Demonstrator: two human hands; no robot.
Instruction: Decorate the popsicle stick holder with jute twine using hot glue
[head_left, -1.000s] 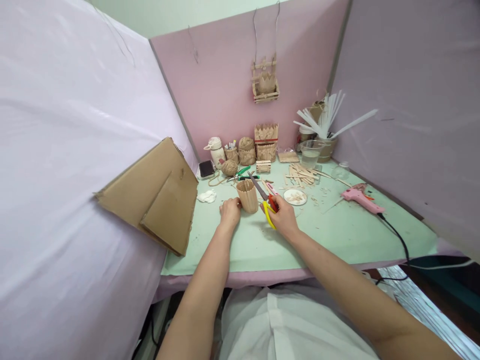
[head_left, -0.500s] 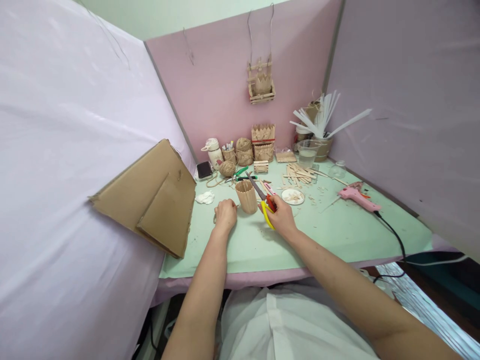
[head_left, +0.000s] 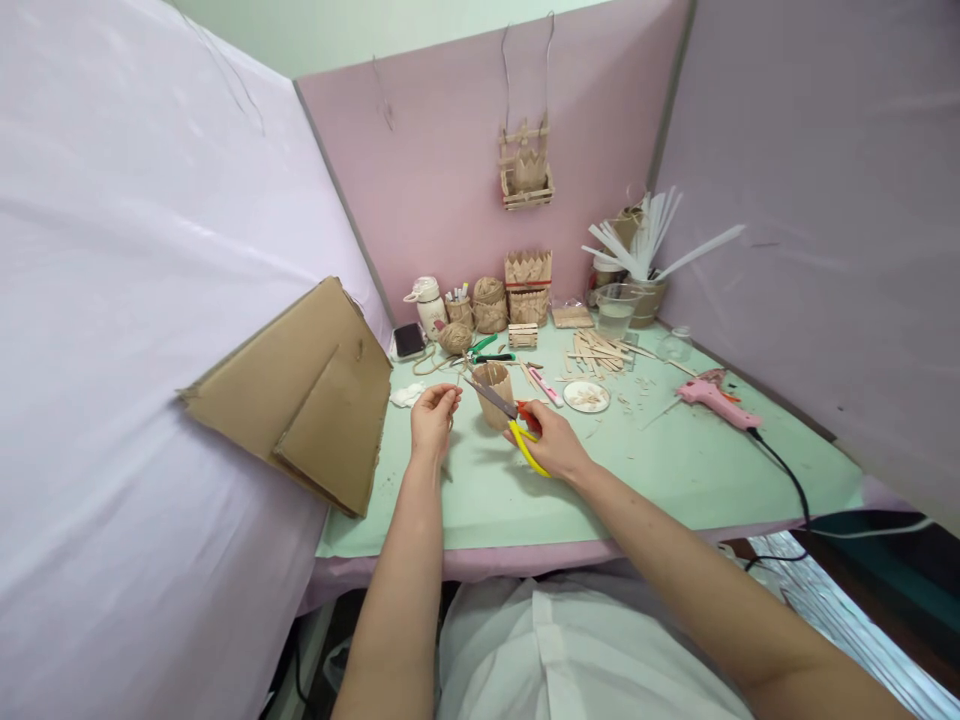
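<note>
My left hand (head_left: 433, 418) is closed in a pinch on a thin strand that looks like twine (head_left: 451, 426), with a bit showing at the fingertips and below the hand. My right hand (head_left: 553, 440) grips scissors (head_left: 491, 396) with yellow and red handles. Their dark blades point up and left, the tips close to my left fingertips. Behind the blades, a round cup of craft sticks (head_left: 493, 377) stands upright on the green tabletop (head_left: 525, 510), partly hidden by them.
A pink glue gun (head_left: 716, 398) with a black cord lies at the right. Near the middle are a white dish (head_left: 586, 397), loose craft sticks (head_left: 598, 350), a pink cutter (head_left: 545, 387) and green-handled pliers (head_left: 491, 356). Folded cardboard (head_left: 300, 400) leans at the left. A twine ball (head_left: 455, 338) sits behind.
My left hand has lifted and turned, showing its pinched fingertips. My right hand has brought the scissors left and lower, so the blades now cross in front of the cup.
</note>
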